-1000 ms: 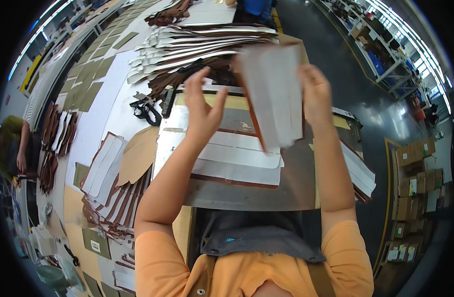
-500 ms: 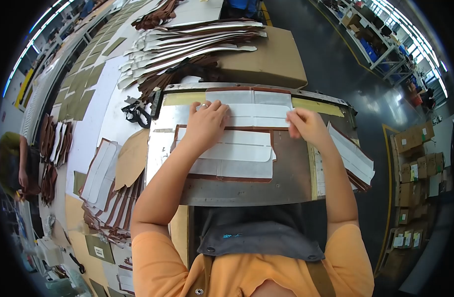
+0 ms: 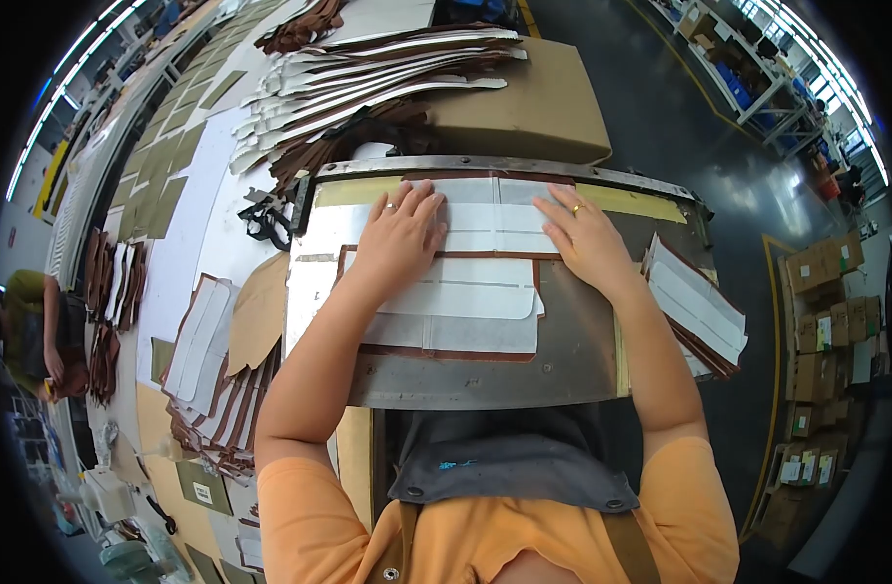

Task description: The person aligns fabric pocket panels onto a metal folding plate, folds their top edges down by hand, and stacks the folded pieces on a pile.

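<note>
A white-backed brown panel (image 3: 494,216) lies flat near the back rail of a metal plate (image 3: 417,382). Resting on its left end is my left hand (image 3: 402,234), fingers extended. My right hand (image 3: 582,234) lies on its right end with the fingers spread, a ring on one of them. Just in front of it, a second white-backed brown panel (image 3: 455,331) sits on the plate, its left part partly under my left forearm. Neither hand grips anything.
Brown and white strips (image 3: 368,88) are piled behind, by a cardboard box (image 3: 524,107). Panel stacks lie left (image 3: 200,350) and right (image 3: 694,302) of the plate. Black straps (image 3: 268,219) lie at the plate's left. A co-worker (image 3: 32,321) is at the far left.
The panel that was lifted in the right hand a second ago now lies flat at the back of the plate. The right hand has gone from curled fingers to spread ones on it.
</note>
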A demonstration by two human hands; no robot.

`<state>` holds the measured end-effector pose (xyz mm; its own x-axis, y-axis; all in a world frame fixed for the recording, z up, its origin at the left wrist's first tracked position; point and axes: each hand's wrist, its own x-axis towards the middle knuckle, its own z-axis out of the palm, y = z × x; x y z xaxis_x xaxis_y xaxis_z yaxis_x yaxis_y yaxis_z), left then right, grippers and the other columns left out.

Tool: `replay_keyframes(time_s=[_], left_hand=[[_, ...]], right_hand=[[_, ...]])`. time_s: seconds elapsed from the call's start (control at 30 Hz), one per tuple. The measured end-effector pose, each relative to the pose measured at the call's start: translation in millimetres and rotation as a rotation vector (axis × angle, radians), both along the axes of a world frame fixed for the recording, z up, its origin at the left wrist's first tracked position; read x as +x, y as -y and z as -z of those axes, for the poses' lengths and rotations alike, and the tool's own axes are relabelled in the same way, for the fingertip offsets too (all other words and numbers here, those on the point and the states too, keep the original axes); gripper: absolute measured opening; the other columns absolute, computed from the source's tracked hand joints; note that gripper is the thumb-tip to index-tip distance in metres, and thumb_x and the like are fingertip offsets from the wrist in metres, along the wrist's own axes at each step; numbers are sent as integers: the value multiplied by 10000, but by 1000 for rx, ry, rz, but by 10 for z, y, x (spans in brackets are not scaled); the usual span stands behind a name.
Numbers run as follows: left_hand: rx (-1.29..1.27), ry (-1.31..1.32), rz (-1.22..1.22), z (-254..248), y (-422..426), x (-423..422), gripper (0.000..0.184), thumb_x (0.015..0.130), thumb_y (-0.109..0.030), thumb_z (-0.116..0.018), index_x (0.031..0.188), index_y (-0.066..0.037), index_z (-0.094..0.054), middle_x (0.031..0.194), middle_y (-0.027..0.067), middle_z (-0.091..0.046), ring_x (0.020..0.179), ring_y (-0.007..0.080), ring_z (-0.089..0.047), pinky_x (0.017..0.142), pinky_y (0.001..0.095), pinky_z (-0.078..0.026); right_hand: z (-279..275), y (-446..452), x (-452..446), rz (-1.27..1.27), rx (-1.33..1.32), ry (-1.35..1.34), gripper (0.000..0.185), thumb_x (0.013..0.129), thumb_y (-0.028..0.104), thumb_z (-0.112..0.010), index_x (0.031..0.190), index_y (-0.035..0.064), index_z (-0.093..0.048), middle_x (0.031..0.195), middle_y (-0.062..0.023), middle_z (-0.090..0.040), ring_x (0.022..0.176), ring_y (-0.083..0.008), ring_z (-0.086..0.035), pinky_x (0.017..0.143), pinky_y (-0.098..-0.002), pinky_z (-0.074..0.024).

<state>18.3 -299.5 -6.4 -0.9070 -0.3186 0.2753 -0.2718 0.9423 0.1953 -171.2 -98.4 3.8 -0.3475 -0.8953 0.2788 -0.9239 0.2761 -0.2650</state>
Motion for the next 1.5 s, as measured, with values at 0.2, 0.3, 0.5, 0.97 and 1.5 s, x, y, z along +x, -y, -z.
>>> replay_keyframes(time_s=[0.2, 0.3, 0.5, 0.97, 1.5], left_hand=[[29, 62, -13, -4, 23, -60, 404, 940, -264, -439, 1315, -116, -430, 1417, 110, -369, 1336, 296, -296, 1094, 426, -237], [-19, -3, -2, 71, 50, -84, 398, 933, -253, -451, 1305, -111, -444, 1381, 119, -403, 1302, 308, -339, 1076, 428, -261], [-48, -109, 31, 9, 2, -68, 340, 902, -189, -493, 1226, -85, -510, 1198, 126, -505, 1106, 315, -476, 946, 413, -370], [-84, -166, 40, 78, -22, -87, 312, 863, -133, -525, 1163, -47, -529, 1139, 141, -539, 1036, 327, -514, 847, 407, -445], [-139, 192, -227, -104, -41, -221, 505, 913, -457, -424, 1262, -96, -480, 1235, 143, -490, 1152, 342, -463, 927, 447, -346]], right_hand=[[39, 21, -51, 20, 13, -57, 338, 931, 240, -484, 1253, 149, -533, 1329, -119, -477, 1267, -308, -398, 1032, -392, -340], [69, 33, -52, 21, -25, -125, 334, 925, 233, -494, 1242, 137, -538, 1301, -118, -496, 1237, -306, -425, 1015, -388, -355], [12, 54, 8, -4, -86, -99, 313, 876, 182, -558, 1176, 95, -580, 1146, -112, -565, 1084, -292, -512, 940, -385, -410], [-29, 906, 9, -312, -194, 129, 274, 804, 108, -607, 1070, 41, -607, 1016, -93, -575, 975, -279, -527, 860, -370, -438], [-117, 456, -293, -152, -28, -146, 167, 810, 177, -595, 940, 80, -635, 953, -53, -579, 926, -238, -556, 775, -369, -491]])
